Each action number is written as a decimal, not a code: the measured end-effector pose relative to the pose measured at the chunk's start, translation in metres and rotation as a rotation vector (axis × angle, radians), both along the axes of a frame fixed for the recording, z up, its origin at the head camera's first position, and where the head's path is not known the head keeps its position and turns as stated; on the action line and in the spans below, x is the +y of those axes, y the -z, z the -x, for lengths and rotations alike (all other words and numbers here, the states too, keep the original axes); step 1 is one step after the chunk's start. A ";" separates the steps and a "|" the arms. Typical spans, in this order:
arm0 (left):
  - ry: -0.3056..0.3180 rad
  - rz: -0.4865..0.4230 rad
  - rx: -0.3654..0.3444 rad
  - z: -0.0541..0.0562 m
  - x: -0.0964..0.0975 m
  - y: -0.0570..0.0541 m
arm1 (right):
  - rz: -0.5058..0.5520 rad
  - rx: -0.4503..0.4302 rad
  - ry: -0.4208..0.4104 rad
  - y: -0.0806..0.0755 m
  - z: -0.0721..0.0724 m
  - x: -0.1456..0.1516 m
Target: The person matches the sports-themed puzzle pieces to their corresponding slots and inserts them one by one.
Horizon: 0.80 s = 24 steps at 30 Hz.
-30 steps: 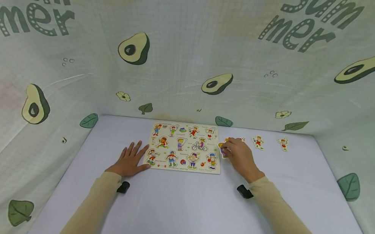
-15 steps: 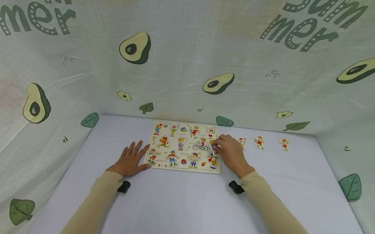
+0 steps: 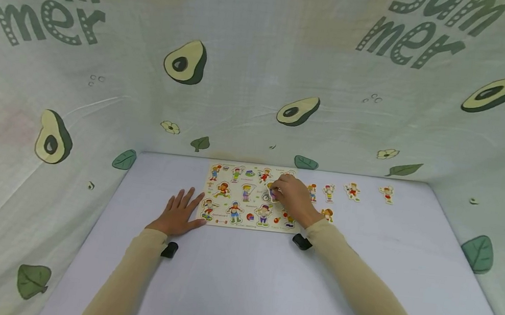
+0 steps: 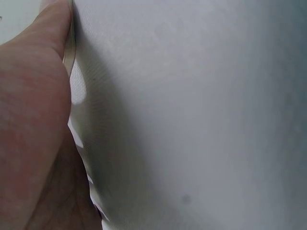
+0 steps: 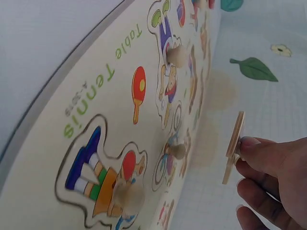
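A wooden peg puzzle board [image 3: 223, 206] printed with sports figures lies at the back of the table. My left hand [image 3: 177, 215] rests spread at its left edge; in the left wrist view its thumb touches the board's side. My right hand [image 3: 294, 197] is over the right part of the board and pinches a puzzle piece [image 3: 271, 192]. The right wrist view shows this puzzle piece [image 5: 235, 143] edge-on between thumb and fingers, apart from the board. Near it, a table tennis figure [image 5: 103, 182] with a round knob sits in its outline.
Several loose puzzle pieces lie right of the board, among them a figure [image 3: 329, 193], a red-clad figure [image 3: 352, 191] and another figure [image 3: 386, 194] farthest right. A partly covered puzzle piece [image 3: 327, 214] shows beside my right wrist. A printed cloth [image 3: 238, 115] hangs behind.
My right hand has moved left with the puzzle piece, from beside the board to above its right part. The left hand has stayed at the left edge.
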<state>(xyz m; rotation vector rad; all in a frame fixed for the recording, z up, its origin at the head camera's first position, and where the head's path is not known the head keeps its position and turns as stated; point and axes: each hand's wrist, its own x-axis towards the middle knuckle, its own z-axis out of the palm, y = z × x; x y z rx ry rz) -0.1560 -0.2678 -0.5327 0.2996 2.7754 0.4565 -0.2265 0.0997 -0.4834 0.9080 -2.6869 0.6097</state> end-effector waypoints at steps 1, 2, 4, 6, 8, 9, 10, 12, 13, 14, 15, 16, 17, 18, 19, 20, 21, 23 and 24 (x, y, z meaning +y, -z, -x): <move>0.002 0.001 -0.001 0.000 0.000 -0.001 | -0.005 -0.009 -0.001 0.000 0.001 -0.004; 0.004 0.004 -0.006 0.000 0.001 -0.002 | -0.012 -0.014 -0.003 0.000 0.002 -0.007; 0.007 0.013 -0.018 0.000 0.002 -0.005 | -0.019 -0.028 -0.008 0.001 0.005 -0.014; 0.008 0.012 -0.025 0.000 0.003 -0.007 | -0.021 -0.037 -0.013 0.001 0.007 -0.021; 0.007 0.002 -0.029 0.001 0.003 -0.009 | -0.020 -0.049 -0.020 0.001 0.009 -0.028; 0.008 0.005 -0.028 0.001 0.003 -0.009 | -0.020 -0.056 -0.021 0.002 0.010 -0.032; 0.007 0.004 -0.028 0.001 0.003 -0.008 | -0.021 -0.065 -0.022 0.002 0.011 -0.036; 0.009 0.011 -0.029 0.002 0.002 -0.006 | -0.027 -0.075 -0.025 0.003 0.012 -0.042; 0.009 0.012 -0.027 0.002 0.001 -0.005 | -0.030 -0.081 -0.029 0.003 0.013 -0.046; 0.008 0.019 -0.026 0.002 0.000 -0.003 | -0.036 -0.084 -0.030 0.004 0.015 -0.048; 0.008 0.023 -0.024 0.002 0.000 -0.001 | -0.039 -0.088 -0.032 0.005 0.016 -0.051; 0.007 0.018 -0.020 0.003 0.000 0.000 | -0.043 -0.094 -0.034 0.005 0.017 -0.054; 0.006 0.013 -0.015 0.003 -0.001 0.001 | -0.051 -0.096 -0.033 0.006 0.018 -0.056; 0.006 0.008 -0.009 0.004 -0.001 0.001 | -0.056 -0.100 -0.036 0.006 0.019 -0.058; 0.005 0.003 -0.005 0.004 -0.001 0.001 | -0.064 -0.105 -0.036 0.007 0.020 -0.060; 0.005 0.001 -0.004 0.004 -0.001 0.001 | -0.070 -0.110 -0.037 0.007 0.021 -0.061; 0.004 0.001 -0.004 0.004 -0.001 0.001 | -0.077 -0.120 -0.039 0.007 0.022 -0.063; 0.003 0.001 -0.005 0.004 -0.001 0.000 | -0.086 -0.135 -0.038 0.009 0.025 -0.067; 0.003 0.003 -0.005 0.004 -0.001 0.000 | -0.088 -0.141 -0.039 0.010 0.026 -0.068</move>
